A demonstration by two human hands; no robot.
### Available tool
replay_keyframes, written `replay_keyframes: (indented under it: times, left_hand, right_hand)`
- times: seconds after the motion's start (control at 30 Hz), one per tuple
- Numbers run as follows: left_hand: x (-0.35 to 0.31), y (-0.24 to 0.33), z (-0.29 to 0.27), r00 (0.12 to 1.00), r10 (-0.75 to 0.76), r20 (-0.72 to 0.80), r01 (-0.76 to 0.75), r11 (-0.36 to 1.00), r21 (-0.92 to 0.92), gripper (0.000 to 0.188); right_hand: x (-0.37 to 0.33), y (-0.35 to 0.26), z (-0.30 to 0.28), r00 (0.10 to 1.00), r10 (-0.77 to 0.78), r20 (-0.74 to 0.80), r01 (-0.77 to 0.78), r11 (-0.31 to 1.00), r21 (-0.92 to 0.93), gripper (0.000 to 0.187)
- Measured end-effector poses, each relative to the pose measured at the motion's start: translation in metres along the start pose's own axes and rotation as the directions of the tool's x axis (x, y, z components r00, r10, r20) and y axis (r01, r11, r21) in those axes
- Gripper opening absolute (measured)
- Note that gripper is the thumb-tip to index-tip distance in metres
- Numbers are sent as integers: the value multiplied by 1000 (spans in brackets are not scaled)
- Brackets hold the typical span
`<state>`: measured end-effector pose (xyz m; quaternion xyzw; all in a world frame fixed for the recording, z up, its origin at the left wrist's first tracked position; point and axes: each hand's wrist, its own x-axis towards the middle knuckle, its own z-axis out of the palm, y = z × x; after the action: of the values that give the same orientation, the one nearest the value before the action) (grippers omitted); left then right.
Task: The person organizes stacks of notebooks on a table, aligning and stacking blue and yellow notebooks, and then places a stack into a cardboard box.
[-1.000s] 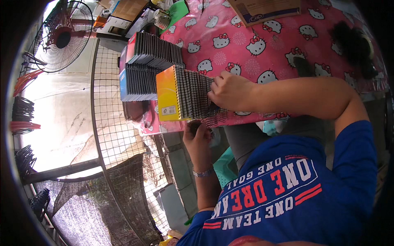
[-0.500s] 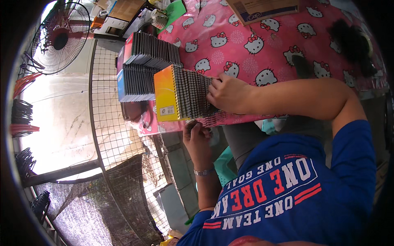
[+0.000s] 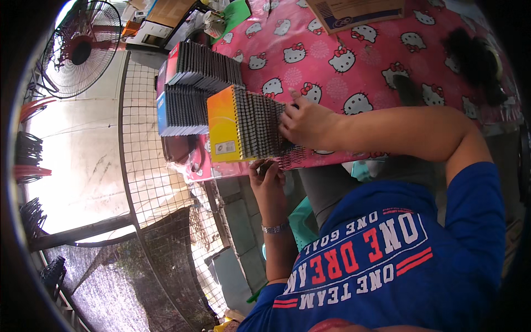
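Note:
A row of spiral notebooks with a yellow-orange front cover stands near the table's front edge, its black coil bindings facing up and right. My right hand is closed over the right end of this row, its fingers curled onto the coils. Just below the row's near edge is my left hand, its fingers pinched together close to the coil ends. Whatever lies in that pinch is too small and dark to make out. Loose coil ends stick out between the two hands.
Behind the row stand more spiral notebooks, with blue and red covers. A pink patterned cloth covers the table. A cardboard box lies at the back, a dark fuzzy object at right. A fan stands far left, beside wire mesh.
My left hand has risen slightly and come nearer the notebooks' lower edge. The right hand keeps its place on the row, with the fingers shifted a little.

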<state>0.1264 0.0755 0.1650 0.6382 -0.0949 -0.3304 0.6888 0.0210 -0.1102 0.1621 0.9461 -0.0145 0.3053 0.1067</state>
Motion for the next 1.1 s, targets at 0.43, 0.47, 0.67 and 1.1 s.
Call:
replay_keyframes:
  times: [0.43, 0.47, 0.67, 1.1]
  left_hand:
    - [3, -12, -7, 997, 72, 4, -71, 981, 183, 36]
    - [3, -12, -5, 998, 63, -3, -61, 982, 181, 34]
    - [7, -17, -6, 995, 92, 43, -101, 954, 281, 33]
    - [10, -23, -10, 997, 69, 28, -73, 976, 206, 36]
  right_hand:
    - [-6, -6, 12, 998, 0, 60, -1, 1000, 30, 16]
    - [-2, -9, 11, 995, -8, 100, 2, 998, 63, 16]
    - [8, -10, 5, 840, -49, 541, -119, 955, 272, 17]
    - [2, -10, 11, 840, -46, 541, -122, 955, 269, 18]
